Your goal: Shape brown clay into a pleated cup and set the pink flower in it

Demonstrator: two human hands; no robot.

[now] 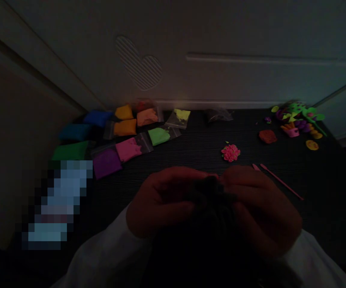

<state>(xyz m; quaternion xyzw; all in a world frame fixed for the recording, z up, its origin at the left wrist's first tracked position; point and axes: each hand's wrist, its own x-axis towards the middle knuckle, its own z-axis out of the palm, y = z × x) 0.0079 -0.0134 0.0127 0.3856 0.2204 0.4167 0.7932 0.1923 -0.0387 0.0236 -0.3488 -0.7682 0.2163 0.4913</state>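
In the dim light, my left hand and my right hand meet low in the middle of the head view. Between them is a dark modelling clay piece with several thin strands hanging from it; its exact shape is lost in shadow. The fingers of my left hand close round its left side. My right fingertips pinch its right side. Just beyond the hands lies a pink clay flower cluster with green bits. A thin pink modelling tool rests right of it, beside a second pink tip partly hidden by my right hand.
Bags of coloured clay, such as a purple one and a light green one, spread over the back left. A pixelated bright rectangle lies at left. A reddish-brown lump and colourful clay models stand back right, before a white panel.
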